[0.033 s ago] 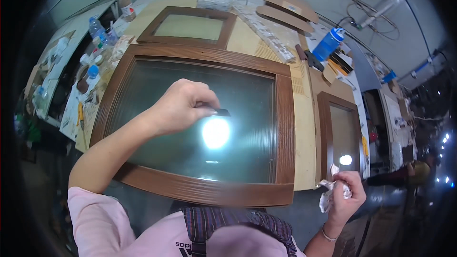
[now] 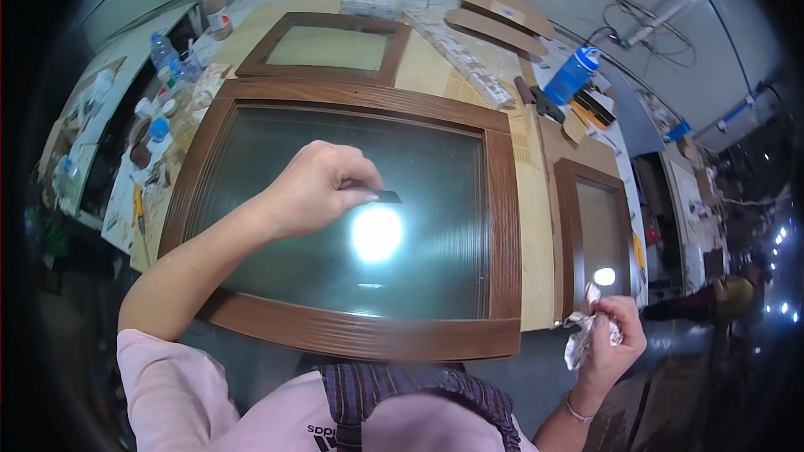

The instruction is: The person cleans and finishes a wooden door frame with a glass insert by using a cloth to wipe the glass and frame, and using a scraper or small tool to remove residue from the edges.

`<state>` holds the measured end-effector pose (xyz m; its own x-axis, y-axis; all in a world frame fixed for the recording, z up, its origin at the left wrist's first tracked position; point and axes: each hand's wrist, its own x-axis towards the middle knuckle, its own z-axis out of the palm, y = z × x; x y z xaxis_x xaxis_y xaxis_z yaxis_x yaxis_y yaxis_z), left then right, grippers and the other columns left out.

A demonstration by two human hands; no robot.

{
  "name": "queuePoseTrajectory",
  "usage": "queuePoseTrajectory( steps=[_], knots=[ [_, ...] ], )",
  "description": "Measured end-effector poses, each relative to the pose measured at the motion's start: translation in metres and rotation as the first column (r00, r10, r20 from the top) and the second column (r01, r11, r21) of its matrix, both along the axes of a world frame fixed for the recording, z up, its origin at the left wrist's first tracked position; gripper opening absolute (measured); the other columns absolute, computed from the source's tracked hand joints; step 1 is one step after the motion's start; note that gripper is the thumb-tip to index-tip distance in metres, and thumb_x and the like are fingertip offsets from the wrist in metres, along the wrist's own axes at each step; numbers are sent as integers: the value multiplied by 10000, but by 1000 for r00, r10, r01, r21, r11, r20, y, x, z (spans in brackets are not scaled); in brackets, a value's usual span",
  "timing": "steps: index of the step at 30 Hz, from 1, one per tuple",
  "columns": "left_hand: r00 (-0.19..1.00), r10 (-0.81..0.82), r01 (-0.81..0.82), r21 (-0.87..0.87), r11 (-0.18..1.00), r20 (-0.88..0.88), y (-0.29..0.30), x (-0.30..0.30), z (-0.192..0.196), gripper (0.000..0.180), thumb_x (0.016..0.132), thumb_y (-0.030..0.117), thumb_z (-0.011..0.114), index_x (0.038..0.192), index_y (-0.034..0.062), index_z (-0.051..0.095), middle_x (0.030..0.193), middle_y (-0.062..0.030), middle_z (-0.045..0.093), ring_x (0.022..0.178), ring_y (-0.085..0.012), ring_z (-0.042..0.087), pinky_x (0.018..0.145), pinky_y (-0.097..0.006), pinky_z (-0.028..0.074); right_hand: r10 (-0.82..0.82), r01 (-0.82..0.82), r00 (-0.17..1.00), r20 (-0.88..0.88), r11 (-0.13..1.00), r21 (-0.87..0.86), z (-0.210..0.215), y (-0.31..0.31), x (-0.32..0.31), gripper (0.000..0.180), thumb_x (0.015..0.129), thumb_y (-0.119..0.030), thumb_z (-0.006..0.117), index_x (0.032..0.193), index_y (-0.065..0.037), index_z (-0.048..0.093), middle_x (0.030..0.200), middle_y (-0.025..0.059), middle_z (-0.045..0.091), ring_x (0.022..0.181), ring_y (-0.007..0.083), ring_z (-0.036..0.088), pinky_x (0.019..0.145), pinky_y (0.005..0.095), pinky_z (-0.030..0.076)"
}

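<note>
A large brown wood-framed glass panel [image 2: 435, 151] lies flat in front of me, a bright light reflected in its glass. Over the middle of it is my left hand [image 2: 322, 184], thumb and fingers pinching a small dark flat piece [image 2: 388, 197]. Whether that piece touches the glass I cannot tell. At the lower right my right hand [image 2: 615, 339] is closed around a crumpled whitish wad [image 2: 579, 341], paper or cloth. It is near the front end of a narrow wood-framed panel [image 2: 565, 234].
A smaller framed panel [image 2: 251, 54] lies beyond the large one. Several bottles [image 2: 166, 54] and an orange-handled tool [image 2: 138, 205] stand or lie at the left. A blue bottle [image 2: 571, 77], dark-handled tools [image 2: 546, 105] and cardboard [image 2: 502, 10] occupy the far right.
</note>
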<state>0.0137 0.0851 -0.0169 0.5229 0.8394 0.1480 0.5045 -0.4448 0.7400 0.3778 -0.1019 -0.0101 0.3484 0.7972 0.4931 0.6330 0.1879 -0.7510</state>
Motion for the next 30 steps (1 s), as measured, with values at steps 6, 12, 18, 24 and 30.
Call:
queuePoseTrajectory(
  steps=[6,12,18,24,30],
  knots=[
    [974,-211,228,341,912,-86,18,18,-24,144,781,62,743,924,61,739,795,-118,643,756,-310,648,678,-414,513,-3,-15,971,239,997,74,4,13,-79,207,748,45,596,931,21,691,1020,135,658,929,244,644,870,316,503],
    [971,-218,240,495,835,-102,57,89,-37,196,782,41,678,960,85,746,884,-105,648,896,-329,644,757,-444,532,-21,-3,908,418,998,56,-36,27,-122,131,674,30,682,787,-28,650,848,111,656,797,300,604,702,385,502],
    [941,-317,332,520,787,-122,34,101,-41,230,723,22,627,913,76,745,838,-98,623,858,-315,638,719,-441,534,-22,-4,918,396,998,65,-39,28,-117,149,663,24,687,799,-29,655,834,104,655,781,296,597,693,374,503],
    [970,-202,243,551,798,-135,43,102,-33,112,763,56,638,825,74,729,755,-92,609,734,-324,644,628,-463,528,-1,-20,925,381,999,50,-37,28,-118,147,660,14,689,795,-35,657,824,95,652,776,295,598,696,372,503],
    [981,-182,190,542,819,-70,34,98,-31,12,754,69,671,753,59,679,760,-103,613,722,-329,645,600,-439,531,41,-63,931,363,997,47,-38,28,-114,151,662,11,693,803,-34,663,826,99,645,783,300,593,705,378,503]
  ],
)
